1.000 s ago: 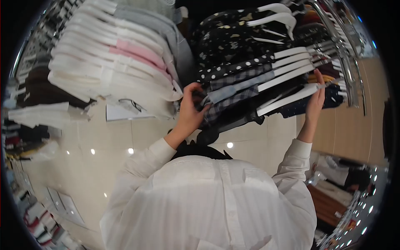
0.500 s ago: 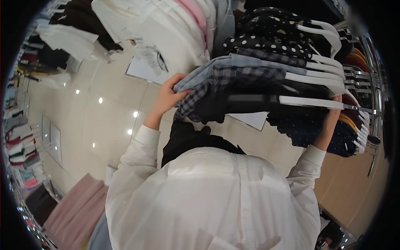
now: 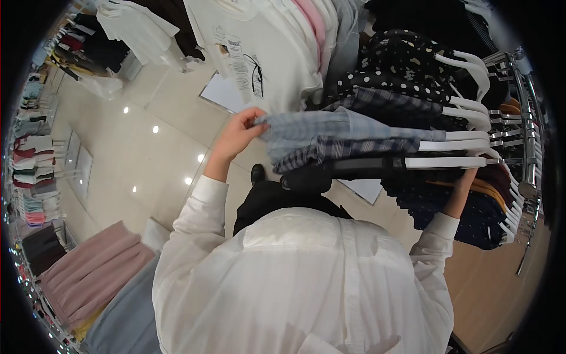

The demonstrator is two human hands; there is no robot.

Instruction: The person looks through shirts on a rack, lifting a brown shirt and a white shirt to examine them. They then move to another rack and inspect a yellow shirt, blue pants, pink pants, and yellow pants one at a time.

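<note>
Two hands are raised to a row of hung shirts: the left hand (image 3: 239, 134) is pinched shut on the hem of a pale blue checked shirt (image 3: 330, 125), which is drawn out level from the chrome rail (image 3: 526, 118). The right hand (image 3: 465, 184) is largely hidden beneath the white hangers (image 3: 448, 162), so its grip cannot be told, though it is possibly laid against them. A darker plaid shirt (image 3: 348, 147) and a black garment (image 3: 359, 168) are hung just below, polka-dot tops (image 3: 401, 76) above, and white printed tees (image 3: 259, 53) beside them, over a glossy tiled floor (image 3: 135, 159).
</note>
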